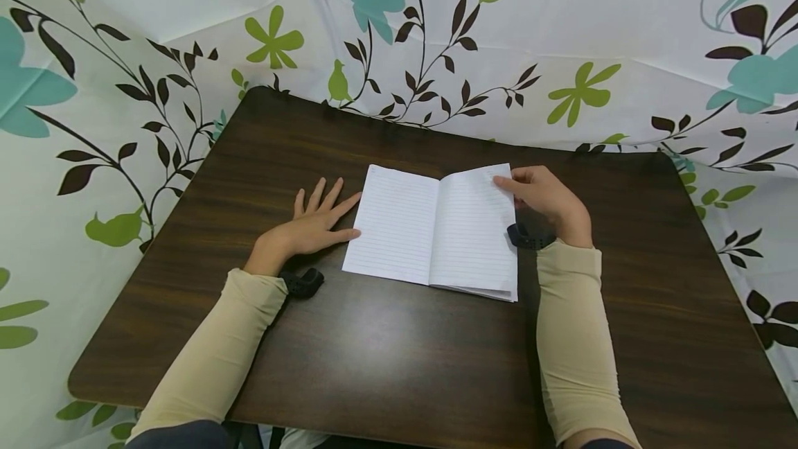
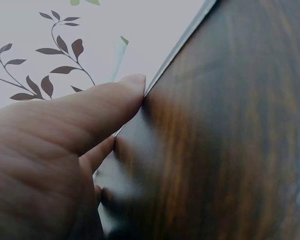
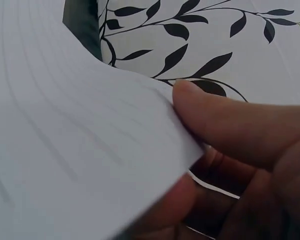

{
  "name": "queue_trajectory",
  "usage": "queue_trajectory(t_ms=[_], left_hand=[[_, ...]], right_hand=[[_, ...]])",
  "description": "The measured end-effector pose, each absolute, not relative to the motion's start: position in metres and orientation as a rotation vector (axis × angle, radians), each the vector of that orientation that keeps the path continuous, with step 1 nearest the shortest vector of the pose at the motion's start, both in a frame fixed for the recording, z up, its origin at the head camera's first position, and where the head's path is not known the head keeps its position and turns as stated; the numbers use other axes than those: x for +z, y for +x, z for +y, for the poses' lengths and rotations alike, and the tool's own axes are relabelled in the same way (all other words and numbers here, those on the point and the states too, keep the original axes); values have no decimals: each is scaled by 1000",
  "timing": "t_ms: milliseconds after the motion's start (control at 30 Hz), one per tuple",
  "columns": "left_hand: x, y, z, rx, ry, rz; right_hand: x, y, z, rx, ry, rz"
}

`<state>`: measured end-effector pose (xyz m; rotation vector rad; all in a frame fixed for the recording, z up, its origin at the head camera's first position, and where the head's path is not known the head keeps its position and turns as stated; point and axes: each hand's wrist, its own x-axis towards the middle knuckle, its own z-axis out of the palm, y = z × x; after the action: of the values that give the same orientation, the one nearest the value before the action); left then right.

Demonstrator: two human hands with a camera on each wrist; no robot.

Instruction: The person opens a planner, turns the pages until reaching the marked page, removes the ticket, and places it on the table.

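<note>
An open notebook (image 1: 402, 224) with blank ruled pages lies on the dark wooden table (image 1: 374, 359). My left hand (image 1: 314, 224) rests flat with spread fingers, its thumb and index fingertip touching the notebook's left edge. In the left wrist view the left thumb (image 2: 105, 107) lies at the paper's edge. At the upper right of the notebook, my right hand (image 1: 548, 199) pinches the right page's outer edge. The right wrist view shows the page (image 3: 100, 130) bending between the right thumb (image 3: 215, 117) and the curled fingers below it.
A white cloth (image 1: 474, 33) printed with leaves, flowers and birds hangs behind and beside the table. Dark bands with small units sit at the left wrist (image 1: 303, 283) and right wrist (image 1: 530, 236). The table's front edge runs near the body.
</note>
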<state>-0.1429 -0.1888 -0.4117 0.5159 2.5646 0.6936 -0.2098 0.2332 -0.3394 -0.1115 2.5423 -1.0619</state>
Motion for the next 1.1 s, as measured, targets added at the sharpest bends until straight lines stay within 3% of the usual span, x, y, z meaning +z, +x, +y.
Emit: queue_trajectory(t_ms=[600, 1100], left_hand=[[-419, -145, -188, 674, 505, 2578], [-419, -145, -188, 682, 506, 2577]], right_hand=[[-339, -209, 230, -1088, -163, 2458], [-332, -202, 253, -882, -437, 2261]])
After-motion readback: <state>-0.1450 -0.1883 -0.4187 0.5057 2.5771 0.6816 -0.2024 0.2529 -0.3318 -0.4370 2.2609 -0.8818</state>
